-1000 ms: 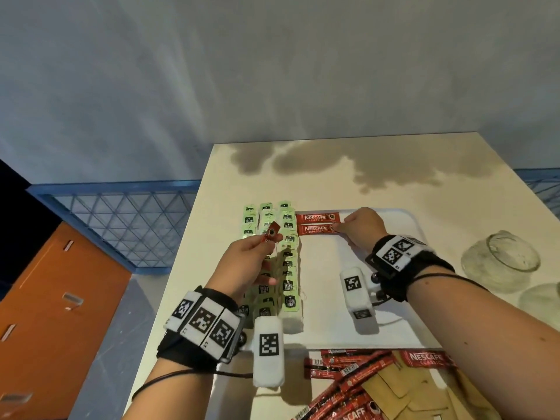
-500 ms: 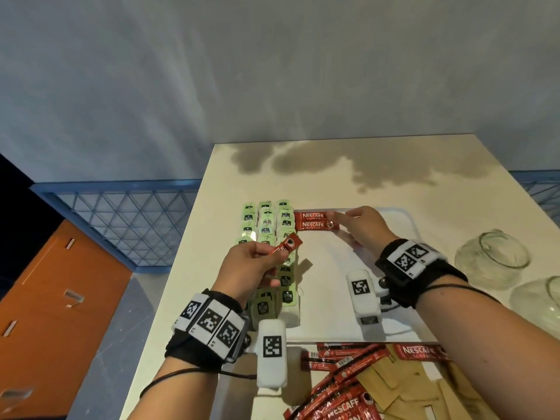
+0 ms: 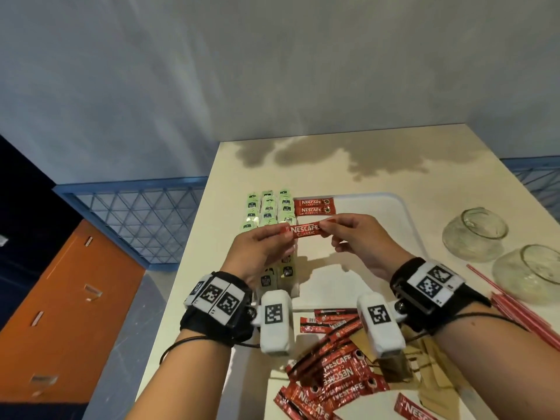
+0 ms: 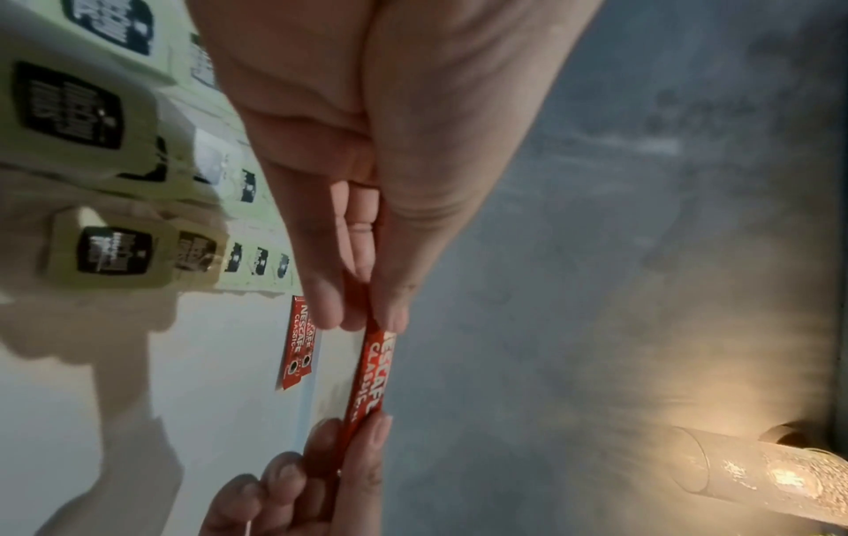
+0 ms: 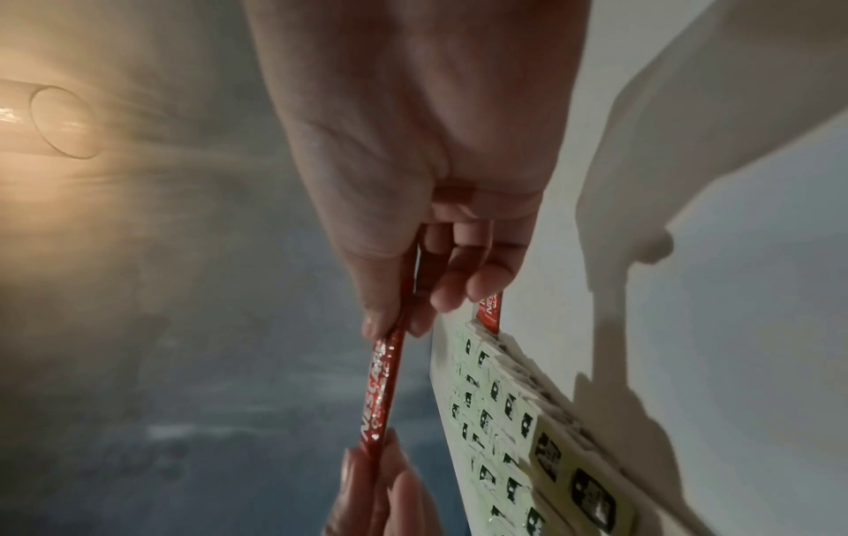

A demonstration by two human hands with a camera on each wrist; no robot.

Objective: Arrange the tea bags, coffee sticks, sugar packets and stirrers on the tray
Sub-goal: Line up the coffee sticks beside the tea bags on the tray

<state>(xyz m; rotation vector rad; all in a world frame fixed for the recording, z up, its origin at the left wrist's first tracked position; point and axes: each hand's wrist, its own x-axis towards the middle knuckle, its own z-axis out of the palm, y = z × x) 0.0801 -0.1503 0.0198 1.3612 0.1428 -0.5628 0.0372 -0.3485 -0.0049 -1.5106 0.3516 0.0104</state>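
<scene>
resting under both forearms, the table point(image 3: 318, 171) carries everything; a dark stain lies on it well beyond the hands. the white tray point(image 3: 403, 213) sits on it directly beneath and ahead of the hands, its far right portion bare, judged to be room kept for the remaining goods.

two glass jars point(image 3: 474, 233) stand to the right of the right hand, off the tray. red stirrers point(image 3: 515, 310) lie beside the right wrist, not yet on the tray.

green tea bags point(image 3: 268, 207) stand in tight overlapping rows ahead of and under the left hand, along the tray's left side; packing them close appears meant to save space. the loose heap of coffee sticks point(image 3: 333, 377) lies between the forearms, close to the body, on top of brown packets point(image 3: 433, 377), which are probably the sugar, though no print is legible.

two placed coffee sticks point(image 3: 313, 206) lie side by side just beyond the fingertips, touching the tea bag block, labels up.

the left hand point(image 3: 260, 253) pinches one end of the held coffee stick point(image 3: 303, 230) between thumb and fingers; the right hand point(image 3: 360, 241) pinches the other end likewise. the stick is level, in the air, label up, parallel to the placed pair. holding both ends is judged to keep it straight and aligned, so that it can go down as the third in the row, nearer the hands.
</scene>
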